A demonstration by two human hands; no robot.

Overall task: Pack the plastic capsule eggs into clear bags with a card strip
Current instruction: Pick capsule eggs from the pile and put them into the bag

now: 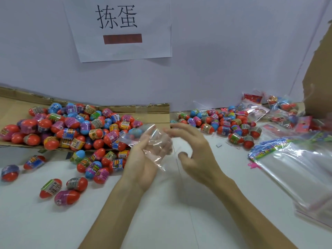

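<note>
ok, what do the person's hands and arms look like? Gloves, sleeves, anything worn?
Left hand and right hand are bare, with no gloves, rings or tape visible. Left forearm and right forearm are also bare: no watch, bands or sleeves before the frame's edge.

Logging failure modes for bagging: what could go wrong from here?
1. The thin clear plastic bag lies crumpled over the fingers of the left hand, its mouth not visibly open. An egg could miss it, or the bag could slip.
2. Loose red-and-purple plastic capsule eggs lie off the flat cardboard tray on the white table. A sweeping forearm could roll them away.
3. The slanting stack of clear bags at the right might slide.
</note>
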